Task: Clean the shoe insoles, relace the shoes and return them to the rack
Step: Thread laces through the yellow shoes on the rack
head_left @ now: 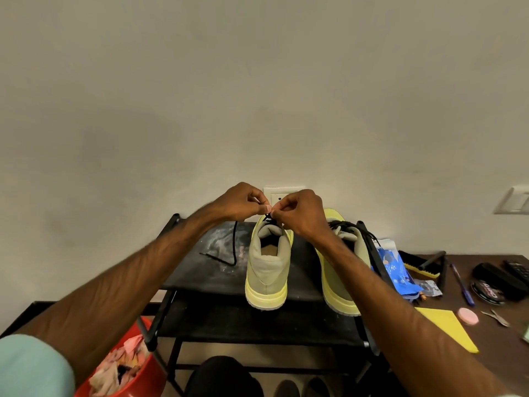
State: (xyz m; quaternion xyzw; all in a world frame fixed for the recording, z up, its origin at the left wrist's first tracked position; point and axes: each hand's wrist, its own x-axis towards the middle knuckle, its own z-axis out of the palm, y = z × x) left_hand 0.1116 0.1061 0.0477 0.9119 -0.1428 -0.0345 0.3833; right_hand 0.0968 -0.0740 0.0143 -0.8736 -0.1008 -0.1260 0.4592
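Two pale yellow shoes stand on the top shelf of a black rack, heels toward me. Above the left shoe, my left hand and my right hand meet, both pinching its black lace near the top eyelets. One loose end of that lace hangs down and lies on the shelf to the left. The right shoe is partly hidden behind my right forearm, with black laces bunched at its tongue.
A dark table to the right carries a blue packet, a brush, a pen, a polish tin, a yellow cloth, a pink disc and small scissors. A red bin of rags sits lower left. More shoes sit under the rack.
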